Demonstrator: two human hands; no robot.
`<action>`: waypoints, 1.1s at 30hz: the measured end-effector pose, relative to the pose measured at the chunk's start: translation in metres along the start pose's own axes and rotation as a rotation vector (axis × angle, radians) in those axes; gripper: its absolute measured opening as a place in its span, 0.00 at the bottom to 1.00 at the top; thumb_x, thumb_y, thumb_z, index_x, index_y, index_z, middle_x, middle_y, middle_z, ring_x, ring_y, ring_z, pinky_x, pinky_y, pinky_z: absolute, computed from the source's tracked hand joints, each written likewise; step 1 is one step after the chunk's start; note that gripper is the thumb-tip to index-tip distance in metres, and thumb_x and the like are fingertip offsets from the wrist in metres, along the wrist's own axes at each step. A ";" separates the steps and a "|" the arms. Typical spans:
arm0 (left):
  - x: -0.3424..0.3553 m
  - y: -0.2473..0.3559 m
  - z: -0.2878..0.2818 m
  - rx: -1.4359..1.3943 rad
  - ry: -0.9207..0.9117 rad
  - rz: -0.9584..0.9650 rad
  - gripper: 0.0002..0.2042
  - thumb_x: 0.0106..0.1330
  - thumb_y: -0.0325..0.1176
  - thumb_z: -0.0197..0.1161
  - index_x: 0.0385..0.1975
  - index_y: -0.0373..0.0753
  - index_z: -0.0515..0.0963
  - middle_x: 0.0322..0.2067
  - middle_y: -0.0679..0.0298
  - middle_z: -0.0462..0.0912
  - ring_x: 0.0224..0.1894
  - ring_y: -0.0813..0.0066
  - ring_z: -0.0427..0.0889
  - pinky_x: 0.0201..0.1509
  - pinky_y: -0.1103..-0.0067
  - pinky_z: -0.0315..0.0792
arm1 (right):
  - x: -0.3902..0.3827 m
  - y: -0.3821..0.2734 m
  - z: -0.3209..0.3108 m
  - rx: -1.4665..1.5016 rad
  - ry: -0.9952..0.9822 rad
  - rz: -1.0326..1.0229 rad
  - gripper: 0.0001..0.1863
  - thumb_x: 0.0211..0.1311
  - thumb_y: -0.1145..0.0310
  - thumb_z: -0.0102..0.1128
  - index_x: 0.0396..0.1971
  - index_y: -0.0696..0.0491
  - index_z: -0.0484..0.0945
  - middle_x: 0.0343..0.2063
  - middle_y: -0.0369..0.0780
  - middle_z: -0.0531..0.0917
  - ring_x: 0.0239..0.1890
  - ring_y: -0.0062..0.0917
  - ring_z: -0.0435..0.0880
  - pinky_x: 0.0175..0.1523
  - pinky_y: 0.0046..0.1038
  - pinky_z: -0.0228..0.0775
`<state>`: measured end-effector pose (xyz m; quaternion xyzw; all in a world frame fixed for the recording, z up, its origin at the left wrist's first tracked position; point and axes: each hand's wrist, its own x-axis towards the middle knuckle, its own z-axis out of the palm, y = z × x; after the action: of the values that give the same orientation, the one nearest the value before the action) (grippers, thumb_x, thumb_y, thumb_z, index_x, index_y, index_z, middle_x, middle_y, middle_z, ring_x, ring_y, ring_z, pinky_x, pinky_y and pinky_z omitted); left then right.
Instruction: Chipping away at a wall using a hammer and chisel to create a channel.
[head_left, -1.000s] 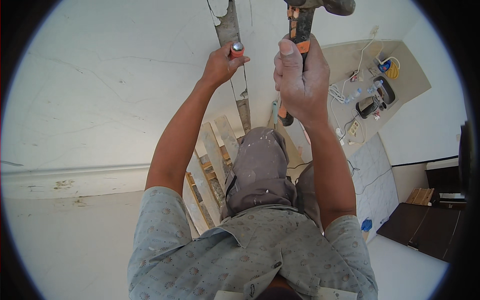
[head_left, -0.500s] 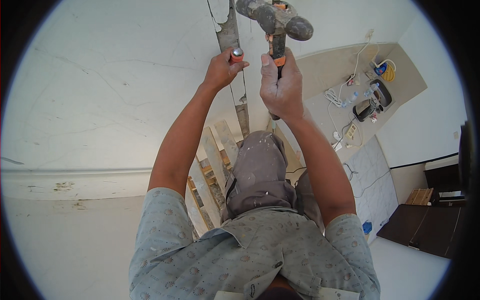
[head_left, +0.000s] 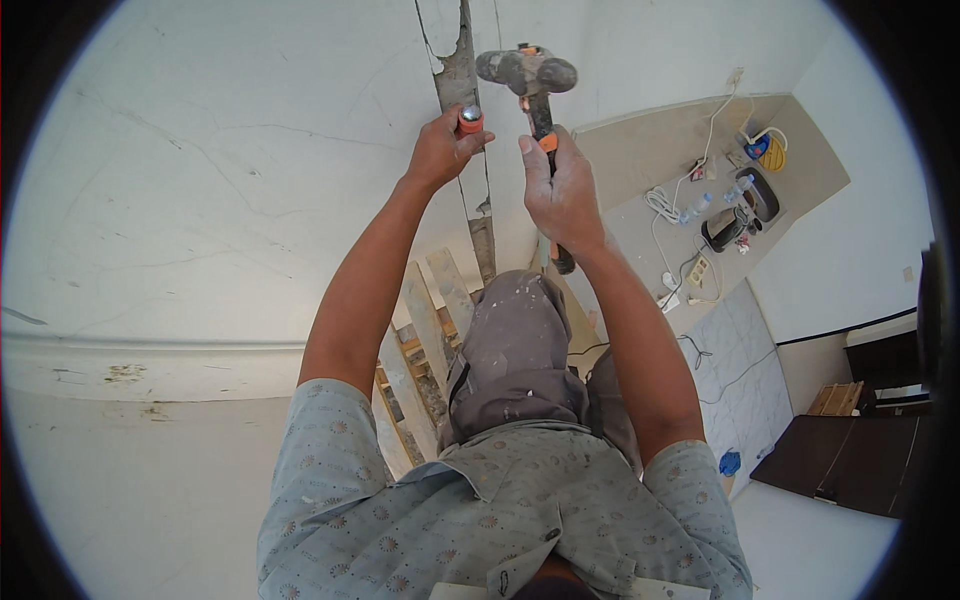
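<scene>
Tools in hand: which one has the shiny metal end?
The red-collared tool in the left hand; the hammer in the right hand has a dull, dusty head.

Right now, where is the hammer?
In the head view, near the top centre, the hammer is in the right hand, just right of the groove in the wall.

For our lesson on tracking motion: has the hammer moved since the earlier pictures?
Yes: the hammer has moved left, closer to the wall groove.
</scene>
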<state>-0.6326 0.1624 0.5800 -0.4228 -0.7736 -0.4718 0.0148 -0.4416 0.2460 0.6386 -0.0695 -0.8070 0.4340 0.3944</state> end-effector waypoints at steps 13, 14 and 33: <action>-0.004 0.009 0.001 0.074 0.128 -0.010 0.19 0.55 0.41 0.69 0.38 0.34 0.75 0.32 0.56 0.82 0.35 0.67 0.81 0.42 0.74 0.72 | -0.019 0.001 -0.036 0.094 -0.153 0.368 0.19 0.66 0.58 0.52 0.24 0.59 0.70 0.15 0.35 0.67 0.19 0.19 0.64 0.26 0.27 0.58; -0.004 0.011 0.002 0.096 0.088 -0.064 0.19 0.55 0.41 0.69 0.38 0.34 0.75 0.32 0.56 0.82 0.35 0.67 0.81 0.42 0.74 0.72 | -0.020 0.001 -0.037 0.097 -0.155 0.365 0.19 0.66 0.58 0.52 0.24 0.59 0.70 0.15 0.35 0.67 0.19 0.19 0.64 0.26 0.27 0.58; -0.015 -0.017 0.024 0.102 -0.019 -0.105 0.18 0.53 0.38 0.70 0.38 0.33 0.74 0.34 0.51 0.82 0.37 0.56 0.82 0.42 0.71 0.74 | -0.021 -0.006 -0.030 0.114 -0.085 0.229 0.17 0.65 0.59 0.53 0.27 0.60 0.69 0.14 0.39 0.70 0.18 0.22 0.66 0.26 0.29 0.61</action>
<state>-0.6255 0.1673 0.5476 -0.3845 -0.8179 -0.4279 0.0043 -0.4047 0.2518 0.6406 -0.1201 -0.7839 0.5238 0.3109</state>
